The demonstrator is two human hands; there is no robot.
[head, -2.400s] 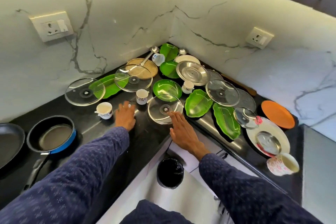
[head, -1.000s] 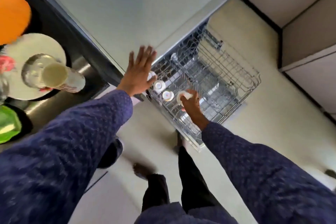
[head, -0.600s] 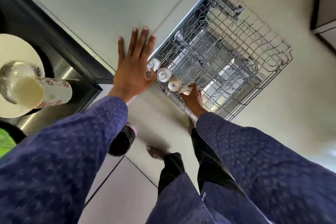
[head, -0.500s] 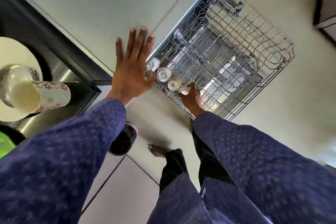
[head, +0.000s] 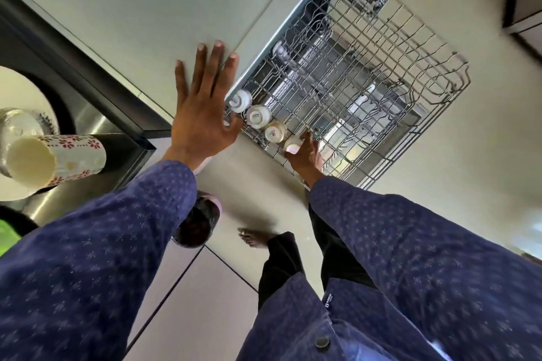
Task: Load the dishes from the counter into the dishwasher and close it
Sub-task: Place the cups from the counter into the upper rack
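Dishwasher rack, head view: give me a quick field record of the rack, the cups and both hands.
rack: wire dishwasher rack pulled out over the floor
cups in rack: three small white cups upside down in a row along the near edge
fourth cup: white cup held by the right hand at the end of that row
left hand: open, fingers spread, holding nothing
still on counter: floral mug lying on its side on a white plate

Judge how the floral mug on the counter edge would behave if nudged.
The mug lies on its side at the counter edge, so it would probably roll and might drop. It looks ceramic, so likely fragile and fairly heavy; its glossy surface may be slippery.
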